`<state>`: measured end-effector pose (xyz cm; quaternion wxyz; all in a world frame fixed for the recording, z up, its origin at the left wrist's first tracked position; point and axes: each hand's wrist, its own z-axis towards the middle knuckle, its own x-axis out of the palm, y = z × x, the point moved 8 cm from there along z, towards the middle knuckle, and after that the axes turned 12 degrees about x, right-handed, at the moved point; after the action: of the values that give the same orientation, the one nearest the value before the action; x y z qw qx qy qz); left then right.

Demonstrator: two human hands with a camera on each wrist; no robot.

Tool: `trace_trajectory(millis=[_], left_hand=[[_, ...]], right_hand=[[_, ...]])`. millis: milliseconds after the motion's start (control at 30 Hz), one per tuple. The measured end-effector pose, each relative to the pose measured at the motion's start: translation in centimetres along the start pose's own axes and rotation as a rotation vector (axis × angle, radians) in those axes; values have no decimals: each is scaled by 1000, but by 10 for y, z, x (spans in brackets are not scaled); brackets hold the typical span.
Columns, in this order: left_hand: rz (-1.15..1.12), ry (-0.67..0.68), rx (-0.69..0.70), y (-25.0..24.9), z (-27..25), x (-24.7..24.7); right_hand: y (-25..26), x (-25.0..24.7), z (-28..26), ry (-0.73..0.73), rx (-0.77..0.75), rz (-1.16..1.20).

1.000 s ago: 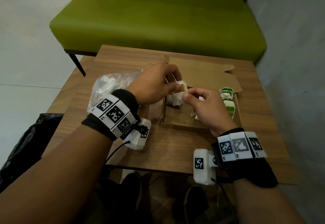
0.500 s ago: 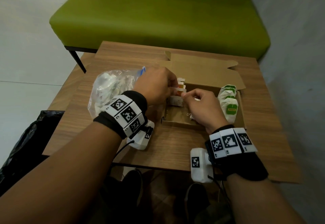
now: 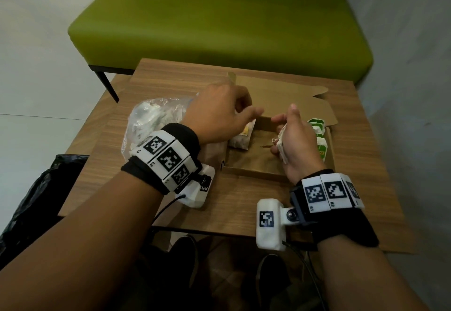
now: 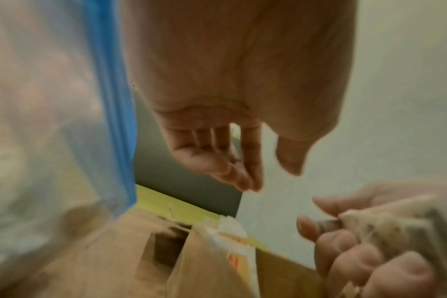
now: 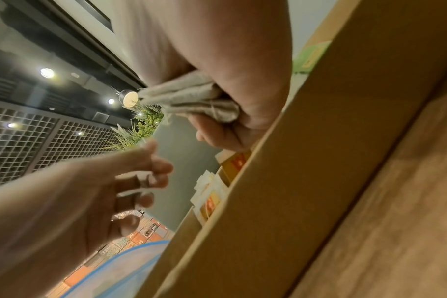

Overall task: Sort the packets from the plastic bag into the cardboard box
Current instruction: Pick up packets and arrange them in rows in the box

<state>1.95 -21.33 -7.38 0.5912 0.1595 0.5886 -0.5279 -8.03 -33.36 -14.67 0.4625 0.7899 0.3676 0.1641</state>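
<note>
Little readable anywhere. "20" and "15" legible on orange floor tiles (image 5: pixel 138 239) low in the right wrist view. Small "R1" and "R2" marks under the square coded tags on the right wristband (image 3: pixel 327 192); similar tiny characters on the left wristband (image 3: pixel 166 158), too small to read. Packet labels blurred, unreadable.

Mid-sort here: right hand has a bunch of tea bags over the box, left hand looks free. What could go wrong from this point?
1. The right hand grips several tea bags bunched together with strings dangling; they may snag or drop in a heap, not a row.
2. The orange-tag packets stand at the cardboard box's left wall; the empty left hand hovering above could tip them.
3. The green-tag packets sit just beyond the right hand and could be knocked.
</note>
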Motion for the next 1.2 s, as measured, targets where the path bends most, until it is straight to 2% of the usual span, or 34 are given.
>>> trace_trajectory(millis=[100,167,333,467,667,900,1100,1200], left_hand=[[-187,163,66,-25,-7,9],[-268,199,78,-35,-10,19],[-332,166,42,-33,-6,25],[-370,111,-42,-21,-7,26],[-470,-55,-201,3,-7,18],[-754,-83,-338,12,-9,24],[-823,-56,-315,11,-8,20],[-887,-84,-319,10,-9,16]], right_hand=[[-3,2,-1,36,27,59],[-4,2,-3,59,46,132],[-3,3,-5,125,118,332],[-3,17,-9,366,202,522],[-2,19,-19,525,241,580],[1,16,-17,441,146,459],[1,16,-18,433,165,493],[2,13,-19,426,191,572]])
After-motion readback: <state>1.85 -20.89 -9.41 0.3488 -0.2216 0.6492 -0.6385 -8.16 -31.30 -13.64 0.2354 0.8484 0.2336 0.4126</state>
